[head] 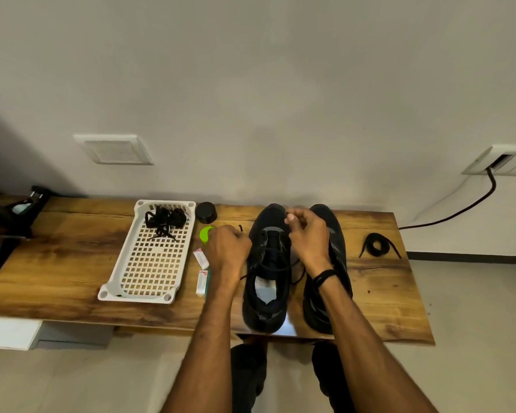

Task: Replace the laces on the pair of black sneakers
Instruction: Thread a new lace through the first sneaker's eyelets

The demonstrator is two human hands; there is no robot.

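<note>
Two black sneakers stand side by side on the wooden bench [72,263], toes toward the wall: the left sneaker [265,293] and the right sneaker [337,242]. A black lace [273,265] runs loosely across the left sneaker's eyelets. My left hand [228,248] is curled at that shoe's left side and grips one lace end, whose tip sticks up past the knuckles. My right hand [306,234] hovers over the shoe's toe end and pinches the other part of the lace. A coiled black lace [377,247] lies on the bench to the right.
A white perforated basket [149,263] with a tangle of black laces [166,219] sits left of the shoes. Between them lie a black round lid [206,212], a green item [206,234] and two small packets [202,271]. A black stand [9,222] occupies the far left. A cable [459,213] hangs from the wall socket.
</note>
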